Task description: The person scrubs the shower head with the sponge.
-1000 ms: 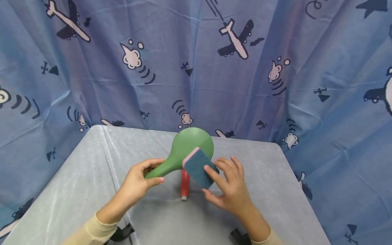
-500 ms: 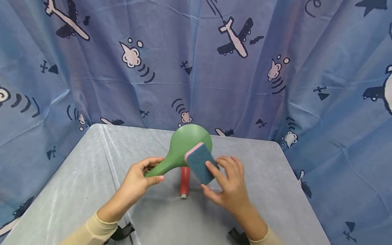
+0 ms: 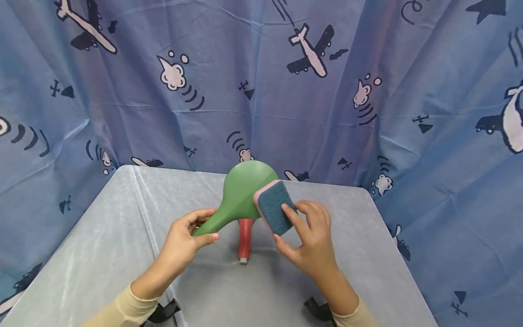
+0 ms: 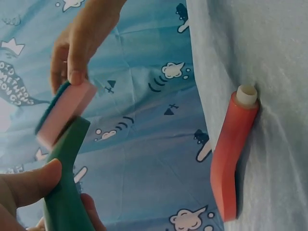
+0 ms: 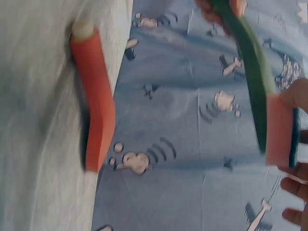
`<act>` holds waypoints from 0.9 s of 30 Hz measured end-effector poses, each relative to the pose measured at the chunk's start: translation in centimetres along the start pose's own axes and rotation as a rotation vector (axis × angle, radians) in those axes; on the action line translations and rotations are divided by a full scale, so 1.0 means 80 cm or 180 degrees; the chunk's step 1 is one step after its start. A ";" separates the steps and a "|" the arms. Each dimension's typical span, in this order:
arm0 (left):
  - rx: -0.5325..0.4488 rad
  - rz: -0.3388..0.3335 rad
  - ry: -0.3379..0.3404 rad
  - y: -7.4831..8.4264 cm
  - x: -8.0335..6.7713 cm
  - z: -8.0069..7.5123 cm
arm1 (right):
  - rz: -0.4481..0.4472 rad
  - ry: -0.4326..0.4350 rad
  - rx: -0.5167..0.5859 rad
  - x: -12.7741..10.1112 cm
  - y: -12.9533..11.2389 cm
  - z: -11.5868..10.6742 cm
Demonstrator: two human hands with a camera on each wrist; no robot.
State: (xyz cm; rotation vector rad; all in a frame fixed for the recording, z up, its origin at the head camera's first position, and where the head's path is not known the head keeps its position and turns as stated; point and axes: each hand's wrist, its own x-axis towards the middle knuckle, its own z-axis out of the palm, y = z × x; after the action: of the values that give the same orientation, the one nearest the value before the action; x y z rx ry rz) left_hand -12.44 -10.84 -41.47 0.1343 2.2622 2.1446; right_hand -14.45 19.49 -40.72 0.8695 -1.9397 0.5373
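A green paddle-shaped utensil (image 3: 244, 188) is held up over the table. My left hand (image 3: 189, 236) grips its tapered handle (image 4: 65, 192). My right hand (image 3: 307, 236) pinches a sponge (image 3: 274, 206), teal on one face and pink on the other, and presses it against the right edge of the green blade (image 5: 252, 67). The pink side (image 4: 65, 113) lies on the green surface. Below them a red-orange handled object (image 3: 245, 240) with a pale tip (image 4: 246, 94) lies on the grey table (image 3: 122, 236).
A blue curtain (image 3: 261, 81) printed with planes and clouds hangs close behind and around the table. The table's rounded far corners (image 3: 363, 190) sit near the cloth. Dark straps (image 3: 163, 311) show at the near edge by my sleeves.
The sponge has slid up and to the right along the green blade, from its lower middle to its right edge. The left hand has kept its grip in place.
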 end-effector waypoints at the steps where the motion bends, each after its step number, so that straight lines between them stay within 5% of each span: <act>1: 0.0012 0.0013 0.0001 0.001 0.000 0.000 | -0.0119 -0.0064 0.0013 0.001 -0.005 0.001; 5: 0.0039 0.0034 0.0034 0.003 0.001 -0.002 | -0.0318 -0.0298 0.0008 0.008 -0.015 0.000; 12: 0.0291 0.0028 0.0040 0.005 -0.005 -0.001 | 0.0411 -0.0184 -0.0106 0.007 0.008 -0.015; 19: 0.0501 0.0118 0.0145 0.004 -0.007 -0.004 | -0.0420 -0.0268 -0.0015 0.006 -0.017 0.000; 27: 0.0834 0.0484 0.0263 0.006 -0.004 -0.002 | 0.0314 0.0074 -0.0130 0.014 0.004 -0.003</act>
State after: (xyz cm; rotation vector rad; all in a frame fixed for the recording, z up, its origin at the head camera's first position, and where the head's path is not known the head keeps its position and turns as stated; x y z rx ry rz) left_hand -12.14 -10.98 -41.02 0.2331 2.6541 1.9398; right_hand -14.90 19.47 -39.62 0.7417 -1.9730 0.5613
